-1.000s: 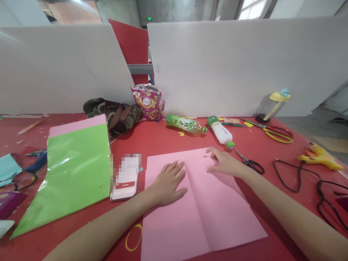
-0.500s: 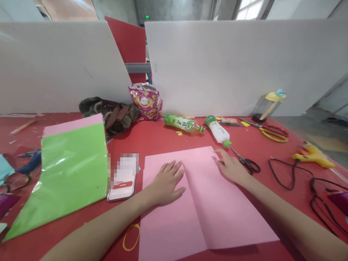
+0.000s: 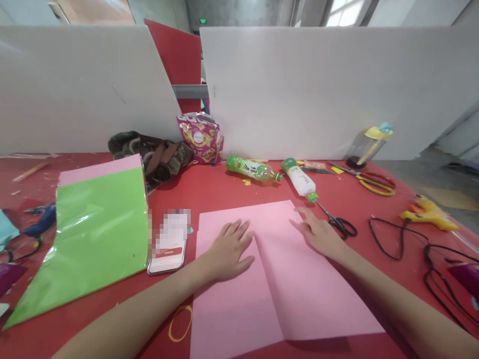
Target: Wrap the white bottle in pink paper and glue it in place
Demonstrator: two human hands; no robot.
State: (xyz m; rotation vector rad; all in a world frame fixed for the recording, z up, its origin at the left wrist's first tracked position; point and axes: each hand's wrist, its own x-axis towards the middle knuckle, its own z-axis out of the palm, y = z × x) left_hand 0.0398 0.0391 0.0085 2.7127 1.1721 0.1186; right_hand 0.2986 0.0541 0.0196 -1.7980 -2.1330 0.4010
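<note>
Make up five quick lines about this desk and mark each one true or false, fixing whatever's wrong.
1. The left hand rests on the pink paper. True.
2. Scissors are gripped in a hand. False: the black-handled scissors lie on the red table.
3. The right hand is at the pink paper's right edge. True.
4. Both green-capped bottles stand upright. False: the green-labelled bottle and the white bottle lie on their sides.
5. The phone lies between the green sheet and the pink paper. True.

Bright, diffuse light; glare streaks the plastic-wrapped green paper [image 3: 103, 229] left of the bare left hand [image 3: 230, 252] — outer edges look stretched.
</note>
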